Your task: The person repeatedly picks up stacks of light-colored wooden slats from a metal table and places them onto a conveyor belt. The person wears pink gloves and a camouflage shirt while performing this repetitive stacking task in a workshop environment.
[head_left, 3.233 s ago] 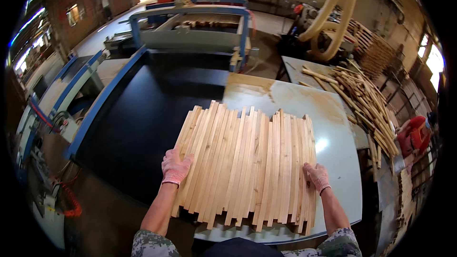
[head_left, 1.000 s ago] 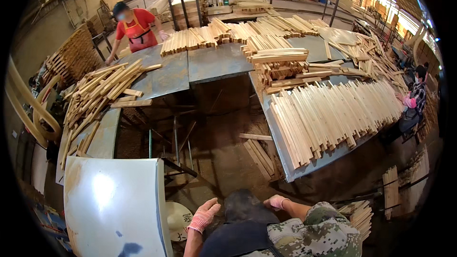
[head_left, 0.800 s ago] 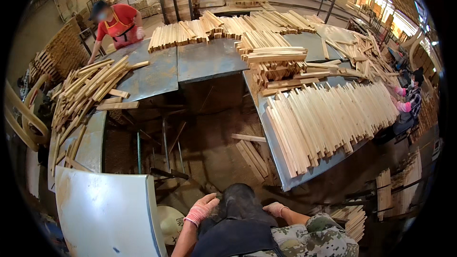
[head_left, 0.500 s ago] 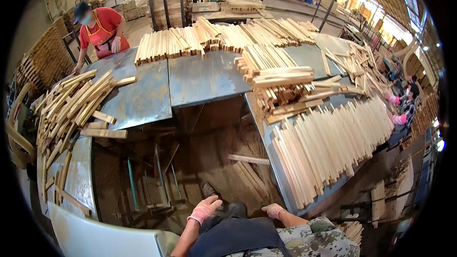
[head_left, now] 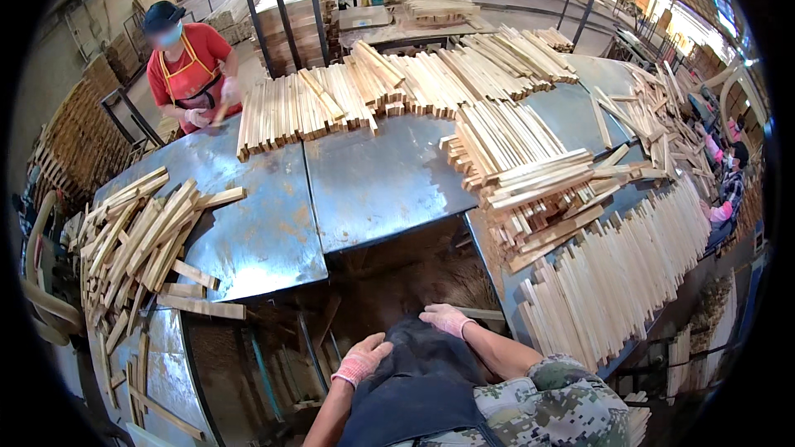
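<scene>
My left hand [head_left: 364, 358], in a pale pink work glove, lies against the dark apron [head_left: 410, 397] over my front. It holds no wooden piece, and its fingers are loosely bent and partly apart. On the far edge of the same apron rests my right hand [head_left: 447, 319], gloved too, its fingers stretched out over the cloth. Nearest to the right hand is a long row of light wooden strips [head_left: 613, 273] laid side by side on the metal table [head_left: 389, 186]. A jumbled heap of strips [head_left: 153, 240] lies on the left wing of the table.
A person in a red shirt and apron [head_left: 192, 74] stands at the far left, handling a wooden piece. Strips are lined up along the far side [head_left: 306, 108], with a crosswise stack [head_left: 538, 178] nearer. Another person [head_left: 725, 190] works at the far right. Metal bars stand in the table's gap.
My view has shifted forward, closer to the table. My right hand has risen onto the apron. The person in red has straightened and brought a wooden piece between both hands.
</scene>
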